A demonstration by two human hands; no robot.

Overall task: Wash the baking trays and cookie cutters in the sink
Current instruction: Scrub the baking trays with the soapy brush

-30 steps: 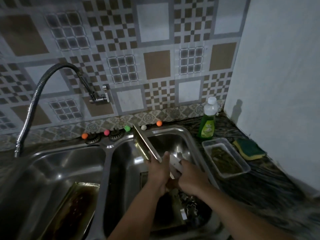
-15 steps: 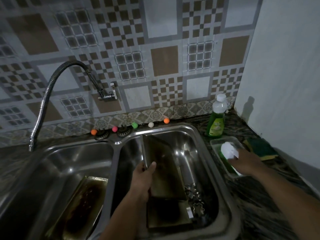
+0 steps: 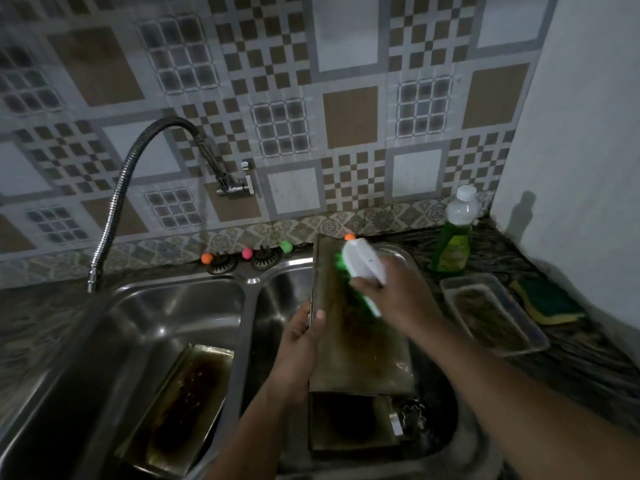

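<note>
My left hand (image 3: 300,344) grips the left edge of a metal baking tray (image 3: 360,344) that stands tilted upright in the right basin (image 3: 277,306). My right hand (image 3: 394,292) holds a white scrub brush with green bristles (image 3: 360,268) against the tray's upper face. A second tray (image 3: 349,424) lies flat in the same basin under the first, with cookie cutters (image 3: 412,415) beside it at the right. A third, dirty tray (image 3: 180,407) leans in the left basin (image 3: 166,306).
A flexible faucet hose (image 3: 117,199) arches over the left basin. On the counter at right stand a green dish-soap bottle (image 3: 453,237), a clear plastic tub (image 3: 491,313) and a green-yellow sponge (image 3: 543,301). A white wall (image 3: 581,133) closes the right side.
My right hand left the tray, picked the brush up from the tub at right and brought it onto the tray. My left hand turned the tray to face me.
</note>
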